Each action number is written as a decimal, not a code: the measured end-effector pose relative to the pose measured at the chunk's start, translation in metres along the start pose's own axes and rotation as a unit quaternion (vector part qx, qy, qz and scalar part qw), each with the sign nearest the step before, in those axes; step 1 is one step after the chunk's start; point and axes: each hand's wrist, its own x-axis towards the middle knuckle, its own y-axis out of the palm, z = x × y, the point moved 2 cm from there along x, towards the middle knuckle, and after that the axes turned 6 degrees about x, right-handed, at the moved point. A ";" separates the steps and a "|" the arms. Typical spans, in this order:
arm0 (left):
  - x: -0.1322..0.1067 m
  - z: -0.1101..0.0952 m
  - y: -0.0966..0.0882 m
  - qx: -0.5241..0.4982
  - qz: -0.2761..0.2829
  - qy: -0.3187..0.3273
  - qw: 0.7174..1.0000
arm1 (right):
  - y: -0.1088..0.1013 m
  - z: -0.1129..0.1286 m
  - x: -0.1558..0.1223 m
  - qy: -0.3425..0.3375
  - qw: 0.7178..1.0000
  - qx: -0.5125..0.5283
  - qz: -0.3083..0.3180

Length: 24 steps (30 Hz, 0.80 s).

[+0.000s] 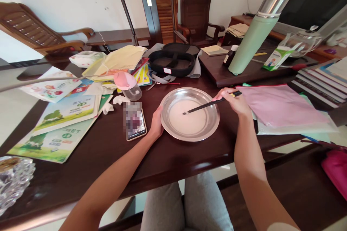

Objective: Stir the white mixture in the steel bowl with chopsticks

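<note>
Our left hand (156,122) clasps the round silver metal basin (211,120) on the dark wooden bench (189,152); our right hand (235,101) pinches black chopsticks (206,105), tips in its white liquid (184,122). Stirring seems underway; what remains, unclear.

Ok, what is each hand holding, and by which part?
The right hand holds black chopsticks near their upper, gold-marked end. The left hand is against the left rim of the metal bowl; whether it grips there cannot be told.
</note>
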 end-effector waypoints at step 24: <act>0.002 0.002 -0.001 0.001 0.017 -0.003 1.000 | -0.007 -0.004 0.000 -0.028 0.998 0.023 -0.053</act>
